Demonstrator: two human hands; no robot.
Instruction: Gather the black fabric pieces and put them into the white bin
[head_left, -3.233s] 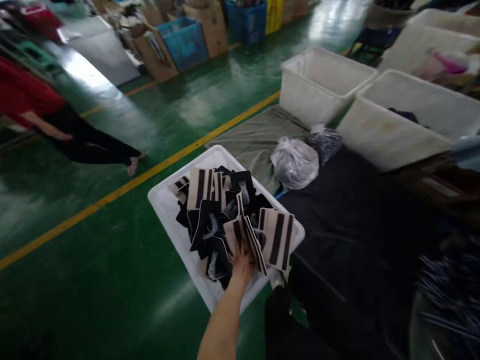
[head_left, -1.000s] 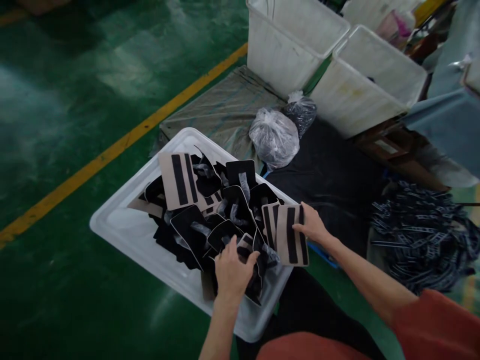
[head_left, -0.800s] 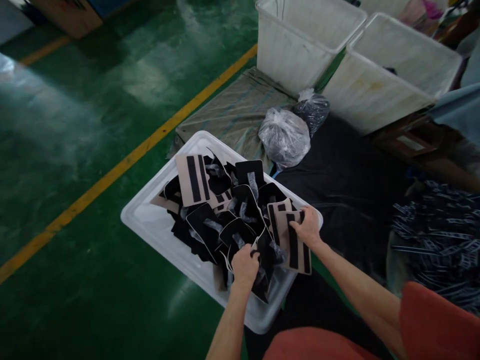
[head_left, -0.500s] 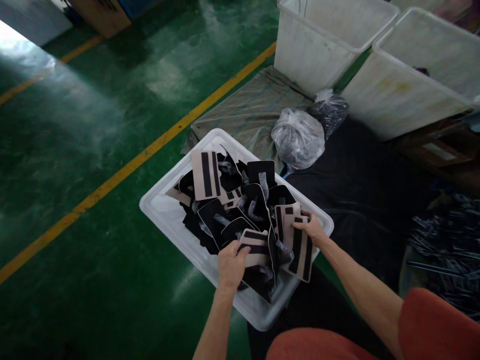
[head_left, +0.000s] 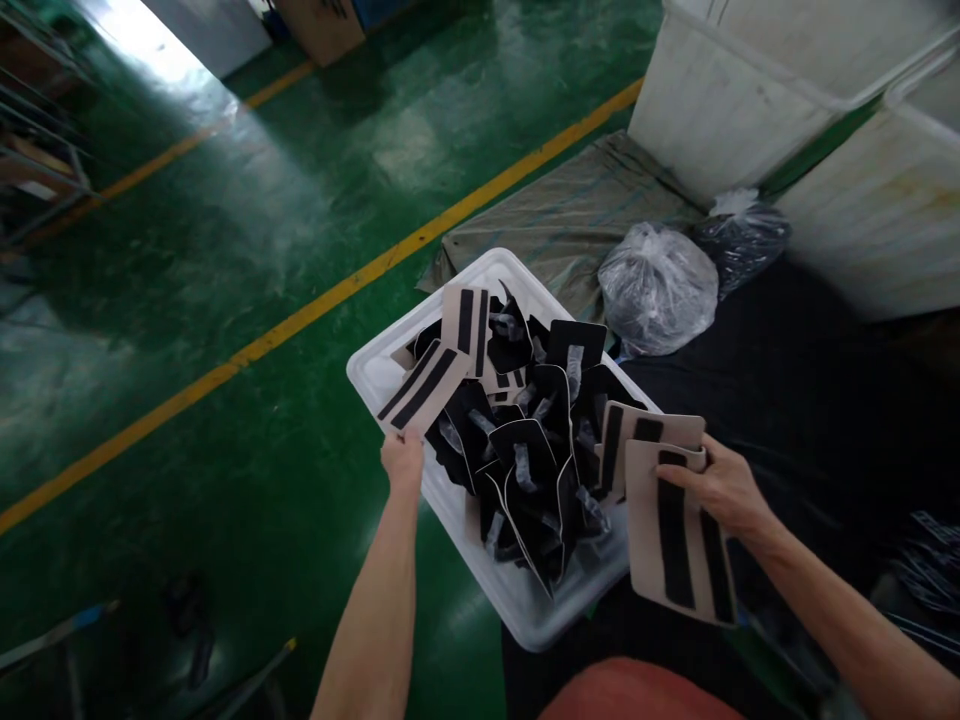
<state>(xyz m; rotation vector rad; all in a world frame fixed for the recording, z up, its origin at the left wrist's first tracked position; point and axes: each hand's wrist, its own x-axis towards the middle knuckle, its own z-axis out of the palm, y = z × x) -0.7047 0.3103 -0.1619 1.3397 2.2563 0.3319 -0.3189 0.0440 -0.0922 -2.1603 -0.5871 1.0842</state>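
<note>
In front of me a white plastic tray (head_left: 517, 625) is heaped with black-and-beige flat pieces (head_left: 529, 450), many with a strip of clear wrap on the black side. My left hand (head_left: 403, 460) pinches the lower end of a beige piece with two black stripes (head_left: 427, 385), over the tray's left edge. At the tray's right side, my right hand (head_left: 724, 488) grips beige striped pieces (head_left: 679, 535), thumb on top. At least two overlap there, and the lower parts hang past the rim. The fingers under them are hidden.
Beyond the tray lie a clear plastic bag (head_left: 660, 290) and a darker filled bag (head_left: 742, 240), beside a grey-brown tarp (head_left: 555, 225). Large white bins (head_left: 720, 110) stand at upper right. A yellow line (head_left: 420, 235) crosses the green floor. Dark metal parts (head_left: 930, 560) lie at far right.
My left hand has moved left and up and now holds a striped piece at the tray's left edge. The right hand has drawn its pieces outward to the right. The view has shifted.
</note>
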